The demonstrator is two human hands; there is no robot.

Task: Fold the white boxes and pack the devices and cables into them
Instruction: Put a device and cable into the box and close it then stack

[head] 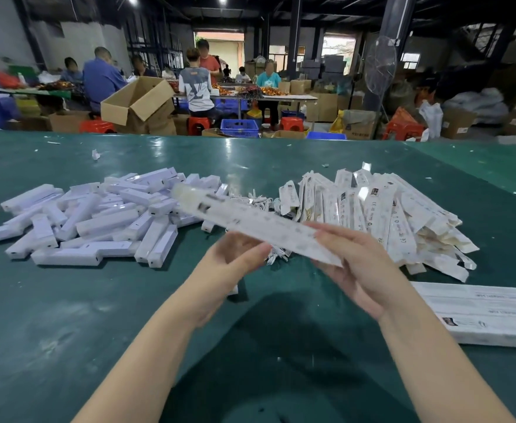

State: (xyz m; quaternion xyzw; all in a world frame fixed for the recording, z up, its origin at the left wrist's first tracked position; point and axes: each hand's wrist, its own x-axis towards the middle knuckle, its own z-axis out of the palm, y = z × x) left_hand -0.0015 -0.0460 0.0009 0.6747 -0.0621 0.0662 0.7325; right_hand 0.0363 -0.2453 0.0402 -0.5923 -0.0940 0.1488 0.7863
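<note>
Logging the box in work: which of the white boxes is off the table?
The long printed white box held between the left hand and right hand; the rest lie heaped or stacked.

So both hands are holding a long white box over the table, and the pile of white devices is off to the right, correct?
Not quite. The head view shows the pile of white devices on the left. Both the left hand and right hand do hold the long white box over the table.
</note>
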